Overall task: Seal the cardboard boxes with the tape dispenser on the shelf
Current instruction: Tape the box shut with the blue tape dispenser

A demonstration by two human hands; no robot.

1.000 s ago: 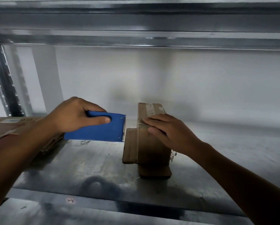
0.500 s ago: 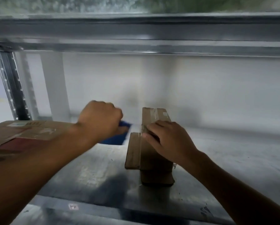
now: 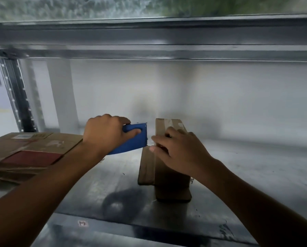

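Note:
A small brown cardboard box (image 3: 167,186) stands upright on the metal shelf (image 3: 256,175), with strips of clear tape on its top end and a loose flap hanging at its left side. My right hand (image 3: 177,150) lies flat against the box's upper left face, fingers spread. My left hand (image 3: 104,134) grips a blue tape dispenser (image 3: 133,141), its serrated edge pointing right and almost touching the box's top left corner and my right fingertips.
Flattened cardboard boxes (image 3: 30,150), one with a red panel, are stacked at the shelf's left end. A perforated steel upright (image 3: 17,97) rises at the far left. A metal beam (image 3: 149,41) spans low overhead. A white wall closes the back.
The left hand swung the dispenser right and up toward the box top; its blue body shows again after being hidden behind the hand. The right hand stayed pressed on the box.

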